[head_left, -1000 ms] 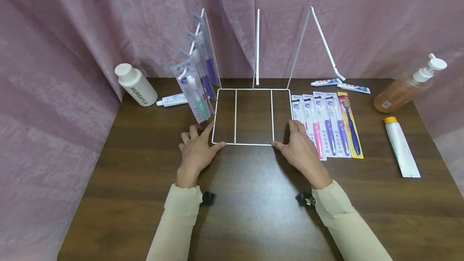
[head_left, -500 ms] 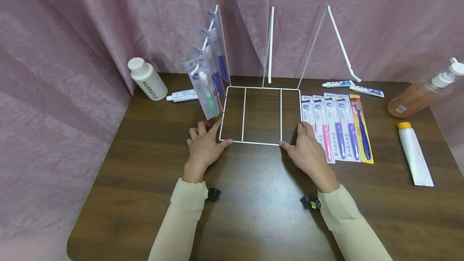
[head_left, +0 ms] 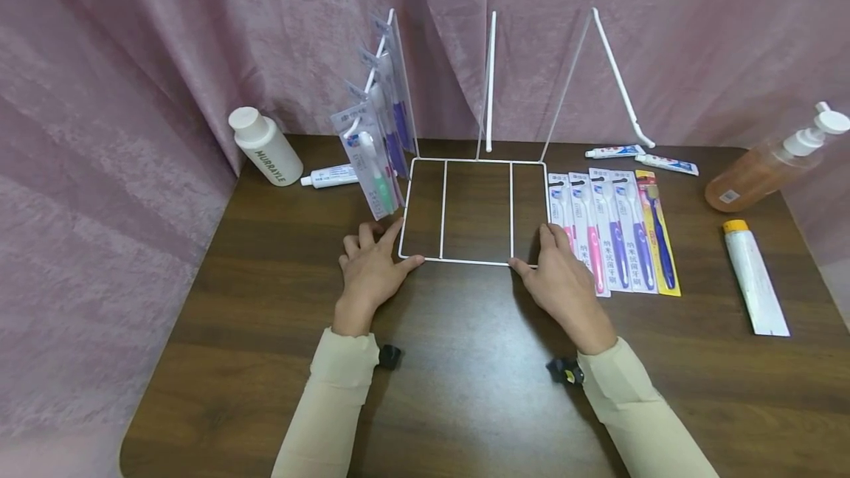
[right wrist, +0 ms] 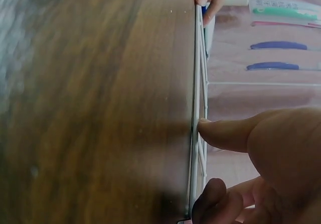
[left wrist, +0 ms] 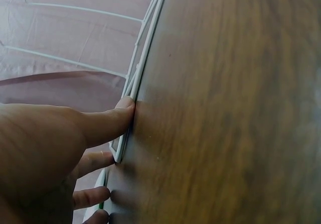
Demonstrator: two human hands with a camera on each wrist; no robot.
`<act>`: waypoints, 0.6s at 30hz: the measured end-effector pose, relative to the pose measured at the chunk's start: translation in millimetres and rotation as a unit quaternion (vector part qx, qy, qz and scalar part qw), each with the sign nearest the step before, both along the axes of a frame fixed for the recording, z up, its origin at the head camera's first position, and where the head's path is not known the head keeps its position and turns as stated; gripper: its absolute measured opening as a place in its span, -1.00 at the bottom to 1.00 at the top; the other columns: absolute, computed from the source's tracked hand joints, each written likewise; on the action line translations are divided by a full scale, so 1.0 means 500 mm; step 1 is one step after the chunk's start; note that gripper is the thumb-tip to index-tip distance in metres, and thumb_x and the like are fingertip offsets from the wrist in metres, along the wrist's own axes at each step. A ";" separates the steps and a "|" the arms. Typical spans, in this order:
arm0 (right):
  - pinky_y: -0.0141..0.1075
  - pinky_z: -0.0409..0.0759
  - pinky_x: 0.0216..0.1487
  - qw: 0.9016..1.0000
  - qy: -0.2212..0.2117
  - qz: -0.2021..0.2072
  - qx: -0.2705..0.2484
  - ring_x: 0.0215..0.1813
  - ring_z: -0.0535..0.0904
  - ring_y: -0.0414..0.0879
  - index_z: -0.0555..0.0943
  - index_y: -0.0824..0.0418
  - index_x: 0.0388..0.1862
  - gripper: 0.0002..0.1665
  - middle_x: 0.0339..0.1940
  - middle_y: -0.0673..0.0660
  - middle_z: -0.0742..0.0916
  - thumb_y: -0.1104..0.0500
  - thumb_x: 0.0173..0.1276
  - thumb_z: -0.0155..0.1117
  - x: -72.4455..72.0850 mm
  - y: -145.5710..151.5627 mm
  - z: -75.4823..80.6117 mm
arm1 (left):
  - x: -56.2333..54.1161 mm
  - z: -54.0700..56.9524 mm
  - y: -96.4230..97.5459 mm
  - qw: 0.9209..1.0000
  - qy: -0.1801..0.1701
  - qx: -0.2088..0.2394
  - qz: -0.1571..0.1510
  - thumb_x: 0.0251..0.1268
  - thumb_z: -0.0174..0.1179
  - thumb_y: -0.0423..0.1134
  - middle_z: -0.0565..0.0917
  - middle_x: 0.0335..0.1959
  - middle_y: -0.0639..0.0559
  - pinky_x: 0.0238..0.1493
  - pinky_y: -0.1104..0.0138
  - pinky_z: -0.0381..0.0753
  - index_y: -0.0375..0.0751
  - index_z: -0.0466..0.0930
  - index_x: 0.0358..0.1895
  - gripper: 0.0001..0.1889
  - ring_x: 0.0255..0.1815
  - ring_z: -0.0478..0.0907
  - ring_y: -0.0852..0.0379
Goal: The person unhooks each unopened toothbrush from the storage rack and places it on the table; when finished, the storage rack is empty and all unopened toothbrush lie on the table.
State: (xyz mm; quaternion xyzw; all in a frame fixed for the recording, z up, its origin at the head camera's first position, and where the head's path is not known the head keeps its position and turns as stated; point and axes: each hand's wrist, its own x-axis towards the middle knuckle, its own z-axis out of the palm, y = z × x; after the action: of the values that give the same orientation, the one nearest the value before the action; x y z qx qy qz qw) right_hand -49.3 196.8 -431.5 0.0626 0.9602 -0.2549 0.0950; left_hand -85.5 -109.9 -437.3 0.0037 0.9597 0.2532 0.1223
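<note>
A white wire rack (head_left: 477, 262) stands on the brown table, its flat base toward me and three hook arms rising at the back. My left hand (head_left: 370, 271) holds the base's front left corner, thumb on the front wire and forefinger at the side; the other fingers are spread on the table. At the front right corner my right hand (head_left: 564, 286) holds the base likewise, and in the right wrist view its thumb (right wrist: 225, 133) presses the front wire. Several packaged toothbrushes (head_left: 365, 161) hang from the left hook arm. The middle and right hook arms (head_left: 616, 72) carry nothing.
Several packaged toothbrushes (head_left: 617, 234) lie beside my right hand. Small toothpaste tubes (head_left: 666, 164) lie behind them, and another tube (head_left: 332, 175) lies left of the rack. A white bottle (head_left: 268, 150), a pump bottle (head_left: 757, 172) and a yellow-capped tube (head_left: 757, 279) flank the table. Pink curtain (head_left: 319, 35) hangs behind.
The head view shifted, moving the whole scene right in the picture, then slightly back. Both hands remain at the rack's front corners, and the rack keeps its place beside the toothbrush packs.
</note>
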 end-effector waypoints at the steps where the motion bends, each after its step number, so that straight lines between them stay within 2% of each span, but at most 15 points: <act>1: 0.41 0.71 0.27 1.000 0.003 0.002 0.003 0.56 0.58 0.55 0.19 0.53 0.81 0.15 0.82 0.49 0.33 -0.16 0.64 0.46 -0.003 -0.002 -0.004 | 0.001 0.001 -0.004 1.000 0.001 -0.003 0.002 0.57 0.44 0.23 0.26 0.69 -0.33 0.46 -0.39 0.33 0.16 0.25 0.87 -0.07 0.50 0.21 -0.50; 5: 0.42 0.67 0.37 1.000 -0.020 -0.001 -0.008 0.64 0.51 0.55 0.15 0.53 0.83 0.15 0.85 0.48 0.28 -0.13 0.66 0.45 -0.006 -0.015 0.014 | 0.000 0.004 -0.011 1.000 -0.009 -0.007 0.005 0.57 0.43 0.25 0.25 0.71 -0.31 0.48 -0.39 0.34 0.18 0.24 0.88 -0.06 0.51 0.21 -0.50; 7: 0.46 0.62 0.42 1.000 -0.018 -0.005 -0.016 0.66 0.48 0.57 0.16 0.55 0.82 0.16 0.85 0.50 0.28 -0.13 0.64 0.47 -0.007 -0.011 0.005 | -0.002 0.006 -0.010 1.000 -0.014 -0.011 0.005 0.57 0.42 0.26 0.25 0.71 -0.29 0.48 -0.36 0.35 0.19 0.23 0.88 -0.06 0.53 0.21 -0.48; 9: 0.48 0.52 0.56 0.999 -0.026 -0.015 -0.036 0.72 0.39 0.57 0.16 0.55 0.82 0.14 0.86 0.51 0.25 -0.09 0.64 0.47 -0.006 -0.011 0.011 | -0.001 0.009 -0.006 1.000 -0.018 -0.010 0.005 0.58 0.42 0.26 0.24 0.72 -0.29 0.49 -0.32 0.36 0.18 0.24 0.87 -0.07 0.53 0.21 -0.46; 12: 0.49 0.41 0.66 0.998 -0.022 -0.023 -0.058 0.75 0.32 0.60 0.20 0.56 0.80 0.11 0.84 0.55 0.25 -0.05 0.62 0.48 -0.006 -0.006 0.003 | 0.001 0.013 -0.004 1.000 -0.011 -0.005 0.009 0.58 0.44 0.22 0.27 0.71 -0.32 0.45 -0.28 0.39 0.13 0.28 0.86 -0.08 0.51 0.25 -0.43; 14: 0.47 0.32 0.73 0.996 -0.029 -0.030 -0.074 0.79 0.26 0.59 0.19 0.56 0.80 0.09 0.86 0.55 0.22 -0.02 0.63 0.47 -0.003 -0.008 0.011 | 0.001 0.014 -0.008 1.000 -0.008 0.012 0.016 0.57 0.46 0.19 0.30 0.69 -0.36 0.47 -0.28 0.41 0.09 0.30 0.85 -0.09 0.50 0.27 -0.43; 18: 0.46 0.32 0.74 0.995 -0.033 -0.040 -0.090 0.78 0.27 0.61 0.16 0.56 0.81 0.12 0.87 0.54 0.19 -0.01 0.62 0.49 0.000 -0.009 0.019 | -0.005 0.009 -0.033 0.997 0.000 0.069 0.037 0.56 0.48 0.19 0.39 0.59 -0.41 0.54 -0.33 0.50 0.02 0.35 0.82 -0.10 0.50 0.35 -0.42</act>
State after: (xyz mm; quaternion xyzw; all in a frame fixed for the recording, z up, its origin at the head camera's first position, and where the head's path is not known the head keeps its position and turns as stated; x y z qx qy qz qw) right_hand -49.2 192.1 -422.1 0.1002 0.9265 -0.3419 0.1212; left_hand -88.1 -126.5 -433.0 -0.0229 0.9394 0.3231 0.1119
